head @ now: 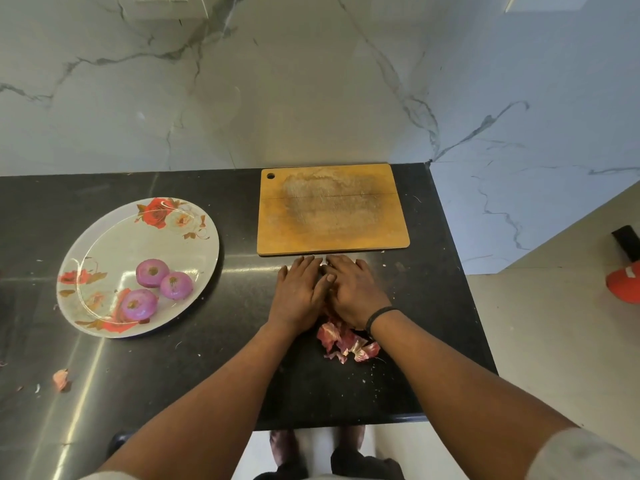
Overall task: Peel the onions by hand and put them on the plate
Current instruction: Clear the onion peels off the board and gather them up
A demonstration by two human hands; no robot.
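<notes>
Hands [300, 295] [353, 295] flat, fingers straight, on black counter [173, 393] — marble walls [277, 98], 3 onions [152, 273] plated [104, 237].

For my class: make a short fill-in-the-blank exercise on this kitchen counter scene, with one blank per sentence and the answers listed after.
1. The number of peeled onions lying on the plate is ____.
2. The cutting board has nothing on it and is made of ____.
3. The loose onion skins lie on the black ____.
4. The wristband is on the ____ arm.

Answers: three; wood; counter; right
</notes>
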